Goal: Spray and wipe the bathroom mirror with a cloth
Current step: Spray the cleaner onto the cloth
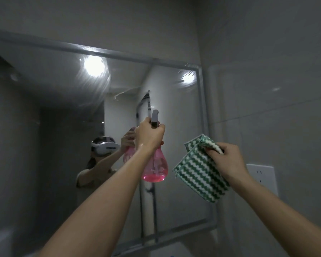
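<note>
pink spray bottle [154, 168] (grey nozzle up) hangs before the mirror [63, 108], its neck clenched in the left hand [148, 134]. just right of the bottle, the right hand [228, 160] pinches a green-and-white cloth [198, 173], near the mirror's right edge.

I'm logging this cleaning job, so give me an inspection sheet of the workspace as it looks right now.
Surface: mirror on the wall, streaks and smears across its upper part.
Job's things: pink spray bottle, a little pink liquid at its bottom, grey nozzle toward the glass; green and white cloth, folded, off the glass.
Clutter: nothing seen.
Grippers: left hand grips the bottle's neck and trigger; right hand pinches the cloth's upper edge.
Cables: nothing seen.
Surroundings: grey tiled wall; white wall socket to the right of the mirror; a white pipe beside the mirror frame.
</note>
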Motion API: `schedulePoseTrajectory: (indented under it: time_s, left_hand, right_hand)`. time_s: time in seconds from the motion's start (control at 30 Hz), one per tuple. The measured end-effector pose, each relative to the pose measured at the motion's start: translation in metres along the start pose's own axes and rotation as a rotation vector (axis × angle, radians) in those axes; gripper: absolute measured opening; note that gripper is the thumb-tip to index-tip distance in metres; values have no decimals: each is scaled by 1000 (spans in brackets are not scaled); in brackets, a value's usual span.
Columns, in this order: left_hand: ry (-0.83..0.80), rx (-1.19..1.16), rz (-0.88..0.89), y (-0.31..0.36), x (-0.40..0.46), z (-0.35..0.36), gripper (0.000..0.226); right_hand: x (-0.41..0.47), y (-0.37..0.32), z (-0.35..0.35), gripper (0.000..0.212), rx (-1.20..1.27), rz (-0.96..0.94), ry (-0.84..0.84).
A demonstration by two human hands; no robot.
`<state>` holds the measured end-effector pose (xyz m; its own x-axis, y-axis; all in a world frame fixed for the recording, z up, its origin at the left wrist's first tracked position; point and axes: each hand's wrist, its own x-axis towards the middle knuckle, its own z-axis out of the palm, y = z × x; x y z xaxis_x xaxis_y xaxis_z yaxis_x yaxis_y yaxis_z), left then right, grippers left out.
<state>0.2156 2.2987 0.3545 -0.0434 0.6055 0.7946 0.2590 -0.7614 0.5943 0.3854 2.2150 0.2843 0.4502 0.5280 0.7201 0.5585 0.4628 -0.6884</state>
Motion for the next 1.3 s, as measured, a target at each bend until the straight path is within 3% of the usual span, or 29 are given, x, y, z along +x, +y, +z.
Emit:
schedulePoseTrajectory:
  time_s: [0.47,0.67,1.13,1.3]
  left_hand:
    - [192,12,38,40,21,124,35]
    - [243,168,69,49,25,130,26]
    - [123,381,-199,-39,-61,140,38]
    - [69,353,-282,-68,-96,155,39]
  right_hand:
    - [73,56,-69,19,0,-45,-144]
    - [84,60,-72,21,28,-37,-176]
    - [29,97,-79,20,6,47,-233]
    - [11,112,-76,21,-36,101,-228]
